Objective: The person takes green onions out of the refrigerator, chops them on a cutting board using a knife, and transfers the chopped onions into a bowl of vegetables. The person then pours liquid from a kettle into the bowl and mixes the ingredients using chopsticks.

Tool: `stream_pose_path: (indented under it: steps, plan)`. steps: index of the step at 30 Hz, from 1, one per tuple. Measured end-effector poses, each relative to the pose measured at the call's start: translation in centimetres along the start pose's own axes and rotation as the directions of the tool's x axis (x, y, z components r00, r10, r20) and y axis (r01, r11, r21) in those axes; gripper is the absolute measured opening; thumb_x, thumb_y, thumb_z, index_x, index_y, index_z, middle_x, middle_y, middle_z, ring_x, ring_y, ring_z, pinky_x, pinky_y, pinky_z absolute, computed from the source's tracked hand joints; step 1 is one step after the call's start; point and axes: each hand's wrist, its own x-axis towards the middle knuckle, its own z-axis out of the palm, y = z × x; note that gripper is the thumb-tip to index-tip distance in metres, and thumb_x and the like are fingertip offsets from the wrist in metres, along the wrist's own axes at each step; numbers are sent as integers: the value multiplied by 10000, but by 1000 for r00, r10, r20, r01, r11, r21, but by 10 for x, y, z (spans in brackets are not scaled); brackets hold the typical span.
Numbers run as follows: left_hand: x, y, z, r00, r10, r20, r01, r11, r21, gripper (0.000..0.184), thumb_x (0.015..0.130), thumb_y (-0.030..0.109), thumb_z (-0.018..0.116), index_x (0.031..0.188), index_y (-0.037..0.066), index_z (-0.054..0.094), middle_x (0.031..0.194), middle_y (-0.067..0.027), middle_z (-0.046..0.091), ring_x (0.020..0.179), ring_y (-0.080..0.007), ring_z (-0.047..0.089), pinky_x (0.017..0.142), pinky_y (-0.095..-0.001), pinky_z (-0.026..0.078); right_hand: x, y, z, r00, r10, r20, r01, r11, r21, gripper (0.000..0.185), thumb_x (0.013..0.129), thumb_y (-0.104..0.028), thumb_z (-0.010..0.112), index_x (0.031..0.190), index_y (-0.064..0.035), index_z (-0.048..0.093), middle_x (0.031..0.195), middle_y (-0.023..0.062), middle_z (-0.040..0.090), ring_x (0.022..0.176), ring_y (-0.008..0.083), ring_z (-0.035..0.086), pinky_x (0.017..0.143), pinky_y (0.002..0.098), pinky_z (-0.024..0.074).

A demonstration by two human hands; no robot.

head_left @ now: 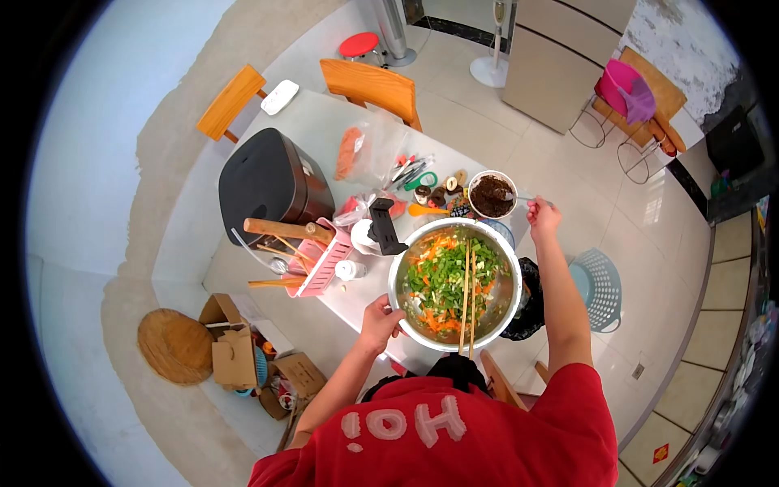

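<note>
A large metal mixing bowl (511,312) stands at the near edge of the table, with chopped green vegetables (445,274) and shredded orange pieces inside. My left hand (380,323) is closed on its left rim. Two long chopsticks (469,300) lean in the bowl, their ends over the near rim, untouched by either hand. Beyond it sits a white bowl (474,180) of dark brown paste (492,196). A spoon (523,198) rests with its tip in the paste, and my right hand (544,217) is closed around the handle.
A black cooker (276,178) and a pink basket (329,264) of utensils stand on the table's left. A black phone holder (386,227) rises beside the metal bowl. A black bag (529,304) hangs at the right, near a blue-grey basket (600,288) on the floor.
</note>
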Motion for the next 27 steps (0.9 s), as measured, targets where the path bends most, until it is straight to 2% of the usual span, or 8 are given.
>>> stream_pose_path:
  steps: [6, 9, 11, 13, 14, 17, 21, 27]
  plan:
    - [9, 5, 9, 1000, -4, -9, 4, 1000, -3, 283, 770, -11, 586, 1049, -48, 560, 699, -110, 631, 497, -153, 623, 374, -210, 399, -65, -46, 5, 945, -88, 315, 40, 987, 157, 111, 907, -94, 582, 878, 13, 568, 743, 115, 637, 529, 110, 502, 489, 232, 437]
    - [11, 11, 14, 1000, -5, -24, 5, 1000, -9, 267, 769, -13, 580, 1034, -44, 575, 702, -97, 627, 480, -133, 595, 377, -208, 401, -147, -70, 11, 842, -376, 386, 396, 918, 29, 106, 916, -93, 581, 907, 13, 583, 756, 107, 637, 573, 113, 536, 531, 238, 459]
    - [13, 11, 15, 1000, 6, -22, -6, 1000, -15, 255, 770, -16, 578, 1023, -41, 584, 705, -91, 627, 470, -122, 580, 378, -206, 401, -190, -63, 4, 683, -512, 521, 636, 767, -79, 81, 888, -73, 611, 924, 0, 614, 776, 118, 651, 628, 163, 600, 578, 273, 496]
    - [18, 9, 14, 1000, 29, 0, -29, 999, -19, 251, 768, -18, 580, 1018, -39, 584, 708, -93, 631, 472, -122, 584, 377, -207, 400, -197, -53, -1, 226, -504, 834, 970, 195, -145, 73, 851, -44, 636, 921, -25, 639, 819, 120, 665, 676, 216, 648, 629, 303, 522]
    - [18, 9, 14, 999, 32, 5, -32, 999, -27, 241, 769, -20, 577, 1009, -37, 583, 714, -96, 638, 475, -122, 589, 376, -207, 398, -199, -49, -2, 236, -418, 877, 967, 192, -168, 86, 827, -41, 649, 912, -45, 656, 851, 115, 672, 692, 248, 659, 641, 327, 527]
    - [19, 11, 14, 999, 40, 6, -39, 999, -26, 242, 773, -17, 574, 1014, -33, 582, 722, -100, 644, 475, -122, 591, 376, -205, 397, -198, -45, -5, 345, -508, 790, 935, 262, -240, 77, 840, -44, 643, 916, -42, 654, 848, 110, 677, 675, 221, 660, 626, 312, 522]
    - [20, 11, 12, 999, 31, 14, -31, 999, -28, 252, 773, -10, 580, 1024, -30, 584, 719, -97, 643, 474, -118, 590, 377, -203, 399, -178, -51, 9, 634, -538, 555, 694, 713, -102, 102, 909, -93, 605, 928, 5, 630, 807, 100, 679, 618, 134, 604, 582, 256, 497]
    - [18, 8, 12, 999, 32, 2, -32, 999, -32, 253, 772, 1, 586, 1023, -32, 581, 703, -85, 633, 448, -105, 557, 384, -202, 414, -97, -50, 20, 830, -497, 252, 536, 837, -112, 163, 929, -128, 577, 895, 28, 613, 733, 95, 656, 598, 97, 570, 555, 228, 475]
